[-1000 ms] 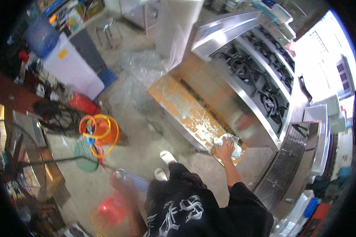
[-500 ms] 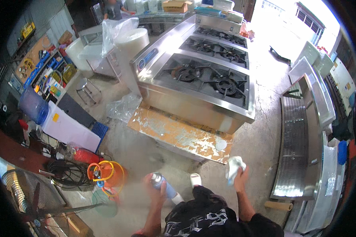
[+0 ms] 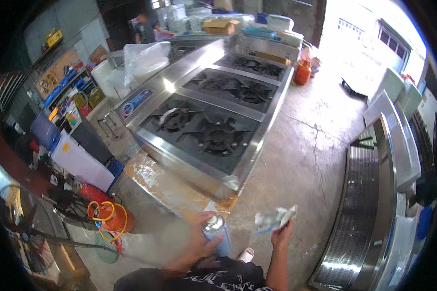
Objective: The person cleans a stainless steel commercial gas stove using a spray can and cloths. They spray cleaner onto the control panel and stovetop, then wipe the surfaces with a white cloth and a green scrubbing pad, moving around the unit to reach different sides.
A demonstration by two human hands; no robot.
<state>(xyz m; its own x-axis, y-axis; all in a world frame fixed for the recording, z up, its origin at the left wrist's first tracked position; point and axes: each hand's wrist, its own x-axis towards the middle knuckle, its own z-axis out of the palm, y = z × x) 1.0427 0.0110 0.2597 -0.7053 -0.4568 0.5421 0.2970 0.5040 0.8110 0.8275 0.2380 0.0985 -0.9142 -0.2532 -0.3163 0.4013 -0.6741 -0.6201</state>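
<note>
Left hand (image 3: 199, 246) clamped round silver-topped, blue cylindrical metal spray can (image 3: 222, 246); right hand (image 3: 282, 234) closed on one end of crumpled white cloth (image 3: 272, 219), ahead of it; worn tan wooden board (image 3: 176, 192) just beyond left hand, silver steel gas range (image 3: 208, 110) farther out; judged risks: mis-tilted can could send spray onto range; loose end-hold could drop cloth.

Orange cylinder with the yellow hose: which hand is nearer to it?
Left. The left hand, holding the blue can, is to the right of the orange cylinder, not touching it; the right hand, holding the crumpled cloth, is farther right.
</note>
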